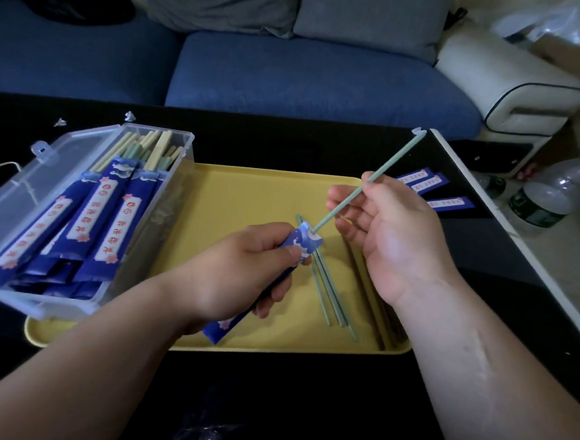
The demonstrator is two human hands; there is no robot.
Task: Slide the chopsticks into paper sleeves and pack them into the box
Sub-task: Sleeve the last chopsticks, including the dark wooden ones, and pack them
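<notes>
Head view: black tabletop (287, 144), blue sofa (309, 77) behind.
Fingers of the left hand (240, 271) grip a paper sleeve (306, 242); those of the right hand (387, 233) pinch a green chopstick (388, 163) over the yellow tray (249, 189).

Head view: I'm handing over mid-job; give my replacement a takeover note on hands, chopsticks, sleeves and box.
Left hand grips a blue paper sleeve over the yellow tray.
Right hand pinches a green chopstick, tip at the sleeve's mouth.
Done: sleeved chopsticks fill much of the open clear box on the tray's left.
Left: finish this insertion, sleeve the loose chopsticks on the tray using the spare sleeves on the black table at right, box them.
</notes>
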